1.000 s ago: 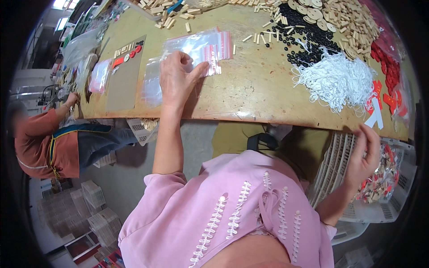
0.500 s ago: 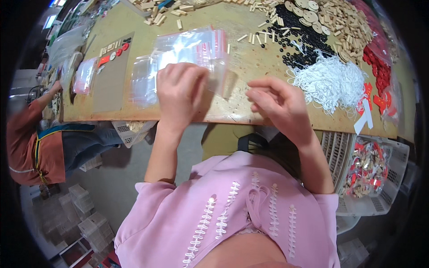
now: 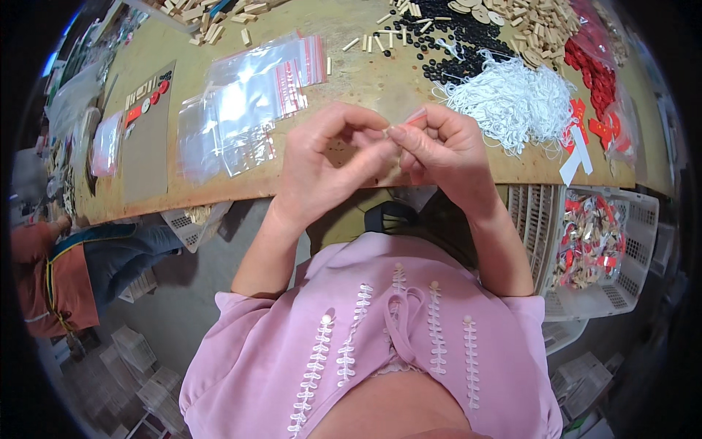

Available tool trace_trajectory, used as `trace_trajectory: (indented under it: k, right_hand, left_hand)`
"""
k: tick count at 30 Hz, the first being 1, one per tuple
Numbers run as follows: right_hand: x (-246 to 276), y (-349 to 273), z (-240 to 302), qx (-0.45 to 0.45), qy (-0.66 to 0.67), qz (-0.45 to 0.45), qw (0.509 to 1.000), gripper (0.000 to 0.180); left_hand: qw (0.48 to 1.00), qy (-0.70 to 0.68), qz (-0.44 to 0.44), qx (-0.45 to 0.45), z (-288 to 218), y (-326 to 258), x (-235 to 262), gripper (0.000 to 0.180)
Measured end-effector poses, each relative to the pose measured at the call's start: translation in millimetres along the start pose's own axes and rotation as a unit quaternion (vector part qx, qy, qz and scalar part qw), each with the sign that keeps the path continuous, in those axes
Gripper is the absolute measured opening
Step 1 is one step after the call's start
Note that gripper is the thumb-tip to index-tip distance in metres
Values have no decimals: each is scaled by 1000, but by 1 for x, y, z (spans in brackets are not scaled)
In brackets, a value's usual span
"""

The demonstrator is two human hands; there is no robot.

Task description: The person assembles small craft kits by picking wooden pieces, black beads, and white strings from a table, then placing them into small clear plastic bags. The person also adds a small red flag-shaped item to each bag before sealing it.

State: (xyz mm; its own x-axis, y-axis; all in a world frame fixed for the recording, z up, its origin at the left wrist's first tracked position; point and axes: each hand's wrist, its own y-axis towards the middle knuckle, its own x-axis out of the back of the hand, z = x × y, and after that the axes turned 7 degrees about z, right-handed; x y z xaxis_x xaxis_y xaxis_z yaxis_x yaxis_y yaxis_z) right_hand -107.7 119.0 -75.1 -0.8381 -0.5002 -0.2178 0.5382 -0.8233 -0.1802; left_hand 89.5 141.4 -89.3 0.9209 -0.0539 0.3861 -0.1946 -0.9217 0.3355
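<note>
My left hand (image 3: 322, 157) and my right hand (image 3: 447, 150) meet above the table's near edge, their fingertips pinched together. Between them is something small, with a reddish translucent bit (image 3: 417, 115) showing at the right fingertips; its kind I cannot make out. To the left of my hands lie overlapping clear zip bags (image 3: 234, 88) with red edges. Beyond my right hand spreads a heap of white string (image 3: 508, 102).
Black beads (image 3: 457, 44), wooden pieces (image 3: 537, 25) and red parts (image 3: 589, 84) lie at the far right. A brown board (image 3: 146, 164) with small parts is at left. A basket (image 3: 636, 274) of filled packets stands below right. Another person (image 3: 73, 282) works at far left.
My hands, apart before, have come together at the fingertips. The left has moved right, away from the bags. The whole view has shifted somewhat.
</note>
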Motion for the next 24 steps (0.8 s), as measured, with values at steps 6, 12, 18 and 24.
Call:
trace_trajectory:
  k: [6,12,18,24]
  right_hand:
    - [-2,-1,-1,6,-38,-48,998,20]
    - [2,-6,-10,-30,-77,-20,996,21]
    - [13,-4,-2,-20,21,-44,999,21]
    - [-4,1,22,395,-449,-73,798,10]
  left_hand:
    - [997,0,29,67,-13,-1,-8,2]
    - [989,116,-52,72,5,1,-12,5]
    - [958,230,110,-129,-9,5,-2,8]
    - [949,235,147,-149,-11,-4,40,14]
